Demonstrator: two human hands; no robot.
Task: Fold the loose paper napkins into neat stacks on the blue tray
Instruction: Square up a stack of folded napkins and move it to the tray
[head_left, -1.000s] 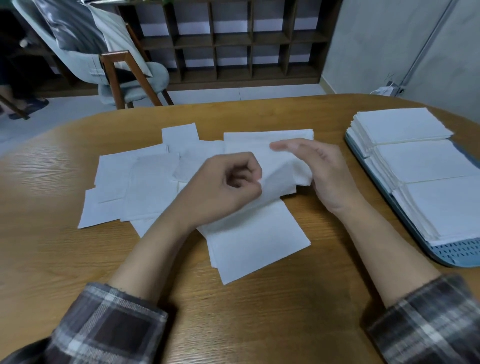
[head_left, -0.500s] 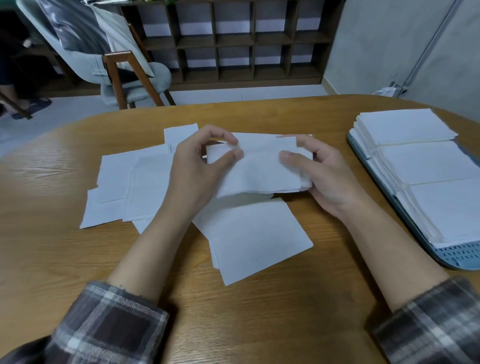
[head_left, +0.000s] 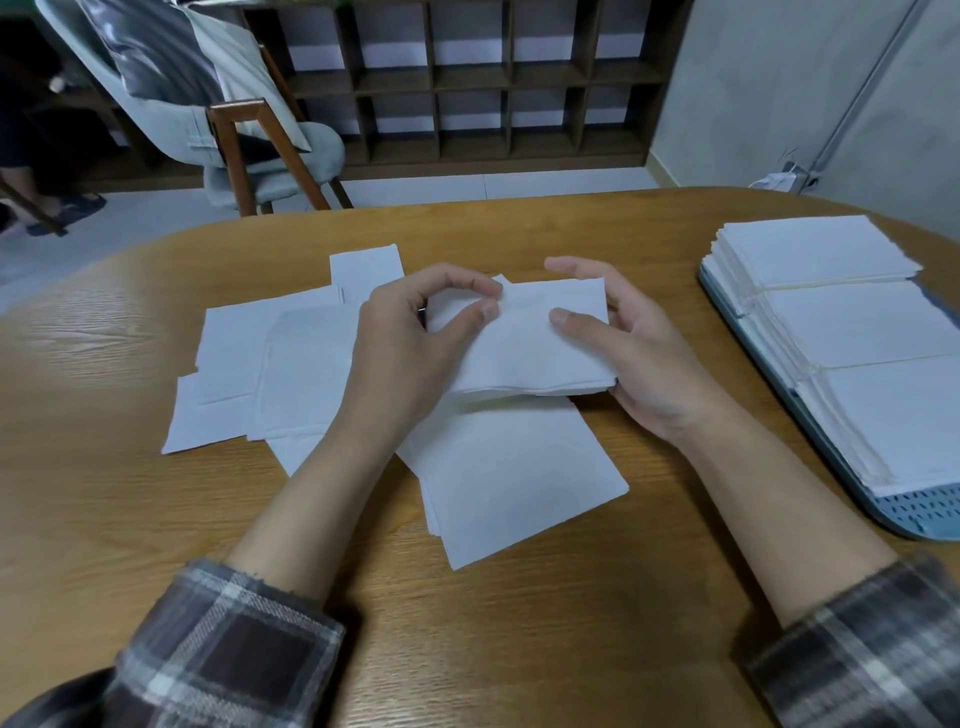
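1. Head view: left hand (head_left: 408, 358), knuckles up, pinches the top edge of a folded white paper napkin (head_left: 524, 348) between thumb and forefinger.
2. Right hand (head_left: 641, 364), thumb on top, fingers apparently behind, grips its right end.
3. The napkin is held just above loose white paper napkins (head_left: 296, 364) on an oval wooden table (head_left: 519, 634); a blue perforated plastic tray (head_left: 930, 514) lies to the right.

In front of me, a wooden surface (head_left: 519, 623) carries loose white napkins (head_left: 509, 478) and, on my right, a blue tray (head_left: 930, 514).
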